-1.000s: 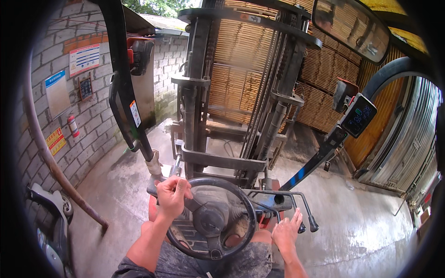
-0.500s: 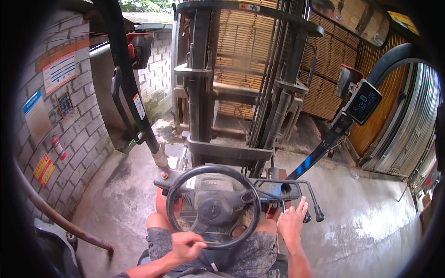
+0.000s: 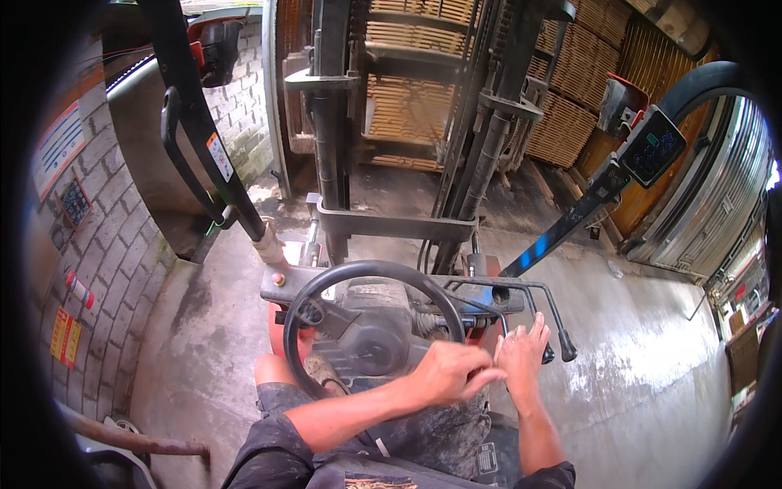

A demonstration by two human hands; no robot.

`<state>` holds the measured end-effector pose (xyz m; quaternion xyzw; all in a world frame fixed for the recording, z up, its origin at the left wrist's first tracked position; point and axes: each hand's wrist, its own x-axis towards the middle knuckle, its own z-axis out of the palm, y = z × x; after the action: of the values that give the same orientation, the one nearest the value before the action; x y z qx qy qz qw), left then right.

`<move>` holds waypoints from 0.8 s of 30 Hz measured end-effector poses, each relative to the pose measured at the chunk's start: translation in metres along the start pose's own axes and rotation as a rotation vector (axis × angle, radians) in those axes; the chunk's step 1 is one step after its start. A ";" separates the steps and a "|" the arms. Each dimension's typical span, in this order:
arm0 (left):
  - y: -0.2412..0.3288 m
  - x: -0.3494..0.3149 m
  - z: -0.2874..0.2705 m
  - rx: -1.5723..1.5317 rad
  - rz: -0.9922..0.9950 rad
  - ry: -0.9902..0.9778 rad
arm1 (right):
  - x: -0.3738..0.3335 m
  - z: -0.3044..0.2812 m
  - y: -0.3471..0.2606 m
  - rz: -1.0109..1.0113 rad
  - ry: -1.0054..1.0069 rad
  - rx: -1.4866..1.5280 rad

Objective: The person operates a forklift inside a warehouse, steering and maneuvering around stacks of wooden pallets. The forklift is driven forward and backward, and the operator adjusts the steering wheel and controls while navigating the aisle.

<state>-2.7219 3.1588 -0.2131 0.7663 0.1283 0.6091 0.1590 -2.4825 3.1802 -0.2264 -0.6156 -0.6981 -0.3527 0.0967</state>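
I sit at a forklift's black steering wheel (image 3: pixel 376 267), whose spinner knob (image 3: pixel 309 311) is at its left side. My left hand (image 3: pixel 456 373) reaches across to the lower right of the rim. Its fingers are curled at the rim, and the thumb points toward my other hand. My left forearm covers the wheel's bottom. Right beside it, my right hand (image 3: pixel 523 357) lies over the control levers (image 3: pixel 557 314), fingers stretched out. Its palm hides the end of the nearest lever. Two black lever knobs (image 3: pixel 568 345) show just to the right of it.
Ahead rises the mast (image 3: pixel 332 147), with stacked wooden slats (image 3: pixel 407 110) behind it. A display screen (image 3: pixel 653 147) is fixed to the right post. A block wall (image 3: pixel 110 236) with a fire extinguisher (image 3: pixel 79 289) runs along the left. Concrete floor (image 3: pixel 627 383) extends right.
My left hand has moved from the wheel's bottom to its lower right. The spinner knob has gone from right to left. My right hand stays at the levers. The view has tilted down.
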 end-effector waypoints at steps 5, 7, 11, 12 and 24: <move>-0.009 0.058 -0.085 0.059 -0.087 0.121 | 0.010 -0.026 -0.039 -0.006 0.045 -0.016; -0.012 0.068 -0.122 0.034 -0.176 0.217 | 0.014 -0.030 -0.046 0.004 0.020 -0.014; -0.023 0.050 -0.202 0.053 -0.287 0.361 | 0.023 -0.028 -0.060 0.011 0.031 0.005; -0.027 0.040 -0.219 0.028 -0.298 0.398 | 0.026 -0.027 -0.064 0.033 -0.014 0.009; -0.034 -0.024 -0.285 -0.001 -0.311 0.588 | 0.064 -0.042 -0.082 0.048 0.082 0.018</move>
<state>-3.0054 3.2052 -0.1887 0.5290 0.2838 0.7726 0.2065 -2.5853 3.2056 -0.1902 -0.6165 -0.6815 -0.3690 0.1390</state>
